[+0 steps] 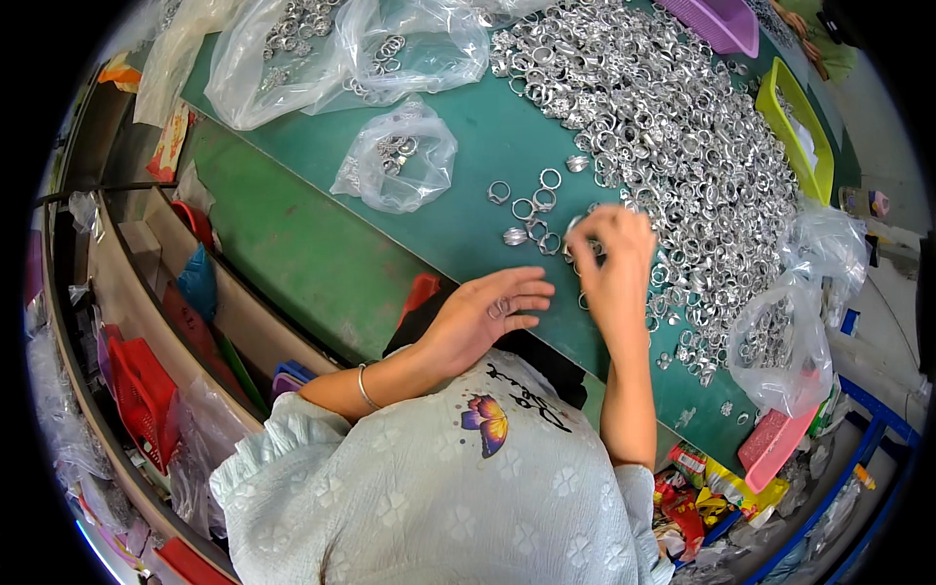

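My left hand (492, 312) is held palm up with its fingers stretched and slightly apart, close to the table edge. Silver rings (498, 308) rest in its palm. Over the near edge of a large heap of silver rings (682, 156), my right hand (614, 244) is closed in a pinch, partly smeared by motion. A silver ring (573, 225) shows at its fingertips. Left of that hand lies a small loose group of rings (523, 209) on the green table (458, 210).
Clear plastic bags with rings (400, 156) lie at the table's left side, and another bag (785, 341) is at the right. A yellow-green basket (795, 132), a purple basket (721, 24) and a pink tray (777, 441) border the heap. Shelving (156, 283) curves along the left.
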The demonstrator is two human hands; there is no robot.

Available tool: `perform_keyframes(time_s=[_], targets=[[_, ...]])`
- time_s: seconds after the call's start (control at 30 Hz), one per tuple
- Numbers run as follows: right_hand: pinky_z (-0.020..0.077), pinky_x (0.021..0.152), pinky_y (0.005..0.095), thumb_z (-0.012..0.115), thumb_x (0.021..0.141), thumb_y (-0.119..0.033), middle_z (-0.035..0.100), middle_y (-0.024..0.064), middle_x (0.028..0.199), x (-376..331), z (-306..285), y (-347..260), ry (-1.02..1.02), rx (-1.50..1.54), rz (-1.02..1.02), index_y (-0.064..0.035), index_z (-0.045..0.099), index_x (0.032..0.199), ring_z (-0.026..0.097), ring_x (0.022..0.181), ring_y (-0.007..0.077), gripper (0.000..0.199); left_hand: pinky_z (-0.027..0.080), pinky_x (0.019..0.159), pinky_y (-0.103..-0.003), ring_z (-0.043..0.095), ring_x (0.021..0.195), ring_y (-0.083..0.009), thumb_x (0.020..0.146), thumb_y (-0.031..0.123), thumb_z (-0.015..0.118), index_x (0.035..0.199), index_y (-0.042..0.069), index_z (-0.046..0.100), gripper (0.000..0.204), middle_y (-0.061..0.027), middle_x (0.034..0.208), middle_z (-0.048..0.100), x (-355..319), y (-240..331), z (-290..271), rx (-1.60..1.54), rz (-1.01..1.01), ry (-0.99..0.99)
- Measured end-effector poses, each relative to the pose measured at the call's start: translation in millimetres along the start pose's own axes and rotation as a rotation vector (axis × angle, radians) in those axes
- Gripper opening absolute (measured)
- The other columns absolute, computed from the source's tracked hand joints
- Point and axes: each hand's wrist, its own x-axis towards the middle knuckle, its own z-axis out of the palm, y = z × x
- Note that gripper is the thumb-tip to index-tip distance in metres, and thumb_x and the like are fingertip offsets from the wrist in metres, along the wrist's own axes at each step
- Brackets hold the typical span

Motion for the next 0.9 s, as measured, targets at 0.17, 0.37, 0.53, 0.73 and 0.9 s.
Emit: perform_keyframes(time_s=[0.17,0.37,0.53,0.73,0.9], targets=[[0.0368,0.084,0.0380,0.067,0.071,-0.009,0.059,0.0073,0.098,-4,4,-10,-0.175,0.590,0.119,-0.0033,0.061,0.083,0.051,0.093,0.0264,0.015,0.043,0.065,-0.025,0.052,0.072,-0.0115,0.095,0.023,0.045,0.113,-0.001,0.052,0.031,-0.0052,0.084,0.056,4,-5,-10,-0.129,0.006,-0.023],[0.0278,0.096,0.0480,0.071,0.069,-0.016,0.050,0.0072,0.119,-8,21,-7,-0.152,-0.043,-0.180,-0.0076,0.059,0.101,0.042,0.115,0.0320,0.035,0.024,0.043,-0.019,0.029,0.050,-0.0051,0.095,0.019,0.045,0.108,0.001,0.054,0.024,0.0024,0.062,0.038,-3,-2,-13,0.010,-0.102,-0.040],[0.0292,0.093,0.0430,0.072,0.067,-0.013,0.055,0.0079,0.109,-30,-6,17,-0.090,-0.030,-0.101,-0.0064,0.063,0.089,0.045,0.113,0.0285,0.025,0.030,0.048,-0.018,0.037,0.056,-0.0047,0.093,0.016,0.047,0.116,0.001,0.051,0.028,-0.0001,0.073,0.049,-4,6,-11,0.097,0.010,0.071],[0.0318,0.092,0.0411,0.067,0.074,-0.015,0.052,0.0112,0.115,3,15,8,0.085,0.010,0.018,-0.0049,0.059,0.103,0.045,0.110,0.0298,0.032,0.039,0.055,-0.019,0.044,0.062,-0.0065,0.090,0.007,0.048,0.124,-0.002,0.045,0.036,-0.0075,0.101,0.059,6,5,-10,0.253,0.128,0.052],[0.0282,0.095,0.0443,0.065,0.076,-0.011,0.051,0.0107,0.117,-25,6,11,0.031,-0.143,0.014,-0.0043,0.061,0.099,0.042,0.117,0.0291,0.025,0.036,0.051,-0.019,0.042,0.058,-0.0052,0.089,0.005,0.047,0.122,-0.003,0.045,0.034,-0.0077,0.097,0.059,10,20,-9,0.367,0.244,0.107]])
